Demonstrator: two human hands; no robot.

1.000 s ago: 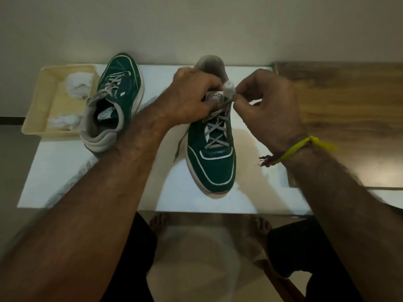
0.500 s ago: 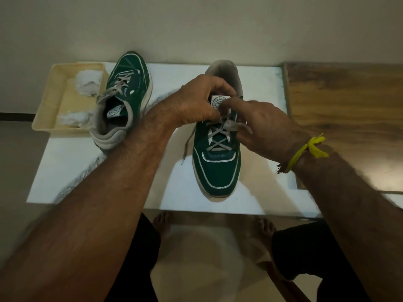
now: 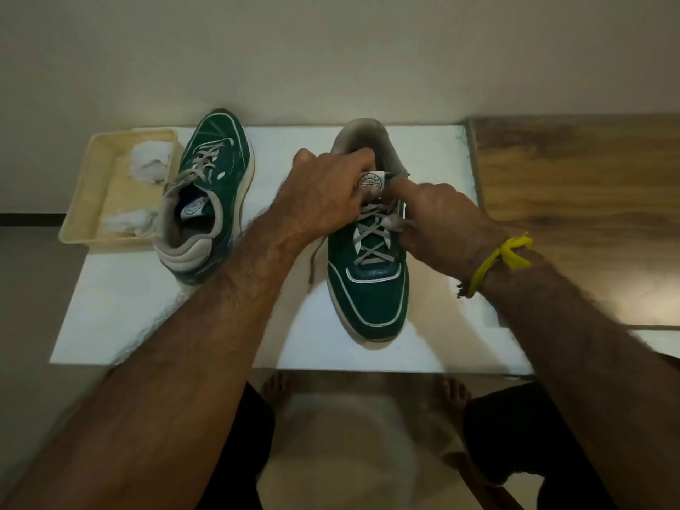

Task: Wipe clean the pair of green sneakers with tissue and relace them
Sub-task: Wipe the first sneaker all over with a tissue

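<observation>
Gripping tongue point(image 3: 371, 182), left hand point(image 3: 323, 195); right hand point(image 3: 438, 219) fingers point(image 3: 399, 185) pinching lace point(image 3: 395, 223).

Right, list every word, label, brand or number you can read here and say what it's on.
Nothing here can be quoted.
Round badge on the tongue label of the right sneaker, held by the left hand: ring of lettering, too blurred to read.
Round print on the insole of the left sneaker: too small and blurred to read.
Tray, tissues, yellow wrist thread: no text visible.
</observation>
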